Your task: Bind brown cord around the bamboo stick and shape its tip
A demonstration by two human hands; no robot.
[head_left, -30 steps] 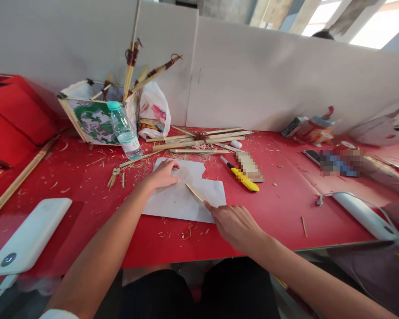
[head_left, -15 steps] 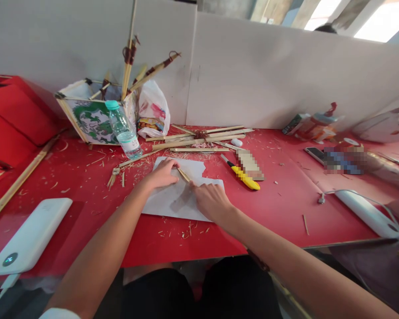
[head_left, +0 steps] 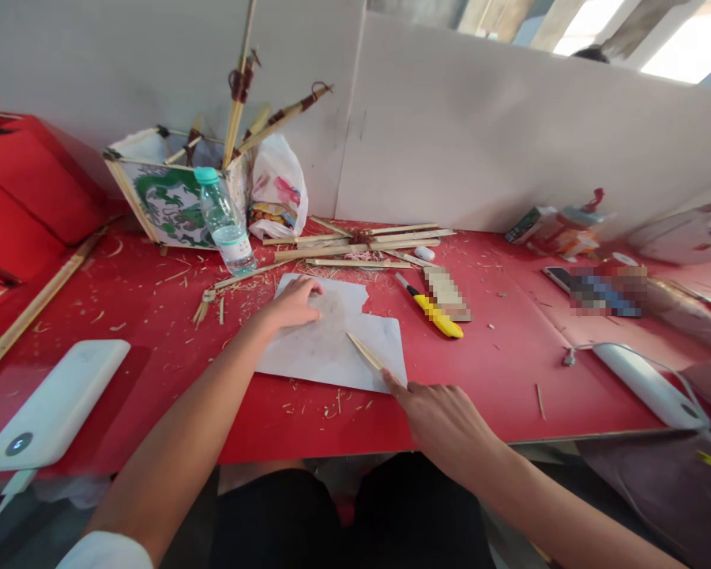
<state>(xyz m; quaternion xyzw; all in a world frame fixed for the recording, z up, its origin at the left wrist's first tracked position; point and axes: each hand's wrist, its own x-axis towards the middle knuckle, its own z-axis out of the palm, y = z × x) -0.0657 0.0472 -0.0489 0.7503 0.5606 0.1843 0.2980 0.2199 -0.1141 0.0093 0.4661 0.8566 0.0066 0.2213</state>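
Note:
A torn-edged sheet of white paper [head_left: 308,357] lies on the red table. My left hand [head_left: 295,303] rests on its upper left part, thumb and fingers apart, with nothing seen in it. My right hand [head_left: 442,415] is closed around a pale, pointed bamboo stick [head_left: 366,351], index finger stretched along it. The tip points up and left over the paper, and the other end is hidden in my hand. To the right of the paper is a yellow utility knife [head_left: 439,316], beside a partly blurred tan block [head_left: 449,294].
Bamboo strips [head_left: 355,249] and shavings lie behind the paper. A water bottle [head_left: 228,229] stands before a dragon-patterned box [head_left: 171,197] of sticks. White power banks [head_left: 56,403] sit at both sides. A white partition [head_left: 479,134] rises at the back.
My right hand has drawn the bamboo stick right and toward me, away from my left hand. My left hand stays on the paper. The view has shifted slightly.

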